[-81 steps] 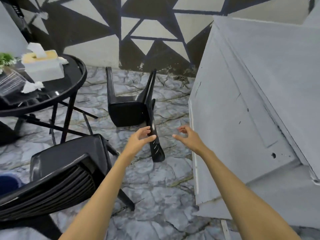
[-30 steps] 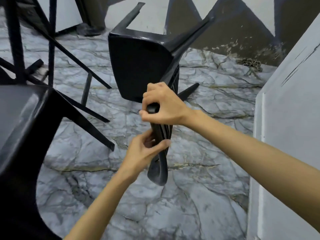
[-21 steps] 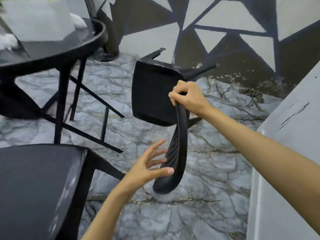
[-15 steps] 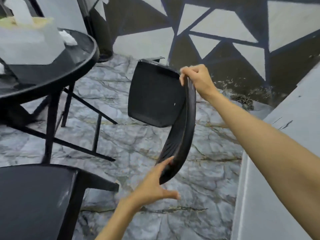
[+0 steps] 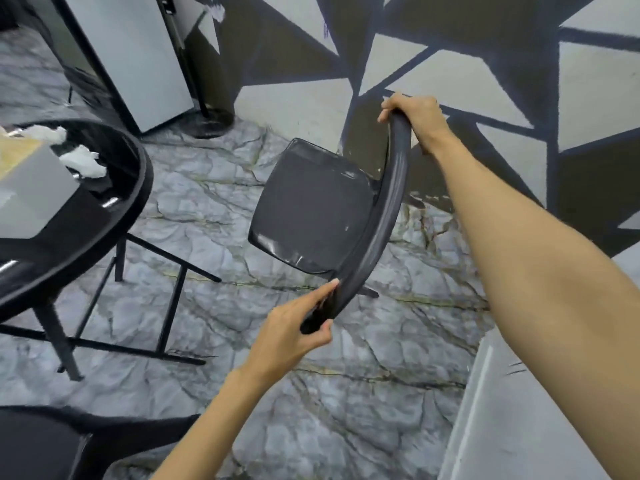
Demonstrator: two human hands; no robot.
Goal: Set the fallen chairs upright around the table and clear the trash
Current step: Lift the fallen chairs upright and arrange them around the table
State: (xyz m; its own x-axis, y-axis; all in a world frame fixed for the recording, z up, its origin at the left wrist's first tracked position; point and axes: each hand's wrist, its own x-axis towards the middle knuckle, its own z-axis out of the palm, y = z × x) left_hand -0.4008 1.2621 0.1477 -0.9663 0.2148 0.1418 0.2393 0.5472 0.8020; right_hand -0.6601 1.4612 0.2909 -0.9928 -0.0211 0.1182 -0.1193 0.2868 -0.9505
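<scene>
Blk chair [image 5: 311,209], floor [image 5: 207,202] gray, prob. marbled

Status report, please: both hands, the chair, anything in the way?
Both grip the backrest: right hand far end, left hand near end. Seat of chair faces up, legs mostly hidden. At left, table stands apart; crumpled tissues on it.

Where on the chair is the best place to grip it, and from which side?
By the curved backrest, from behind it, one hand at each end. Its rail is slim enough for fingers to wrap round, and the seat lies on the far side, toward the table. That is the hold now: right hand on the far end, left hand on the near end.
</scene>
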